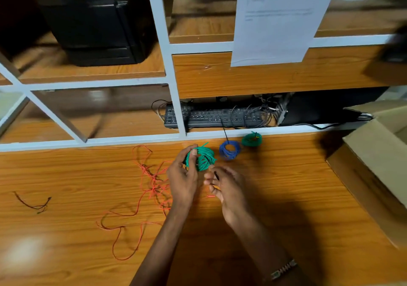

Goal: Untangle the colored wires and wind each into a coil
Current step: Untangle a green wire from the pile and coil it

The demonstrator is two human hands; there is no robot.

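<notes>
Near the desk's back edge, left hand (184,176) grips green coil (201,158).

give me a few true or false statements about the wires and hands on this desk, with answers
1. The left hand holds a green coil. True.
2. The blue coil is still a loose tangle. False: it lies wound on the desk, with a black tie sticking up from it.
3. The red wire lies loose and tangled to the left of the hands. True.
4. Only one green coil is in view. False: a second green coil lies beyond the blue one.
5. The right hand rests flat on the desk. False: its fingers pinch a thin black strip beside the held coil.
</notes>
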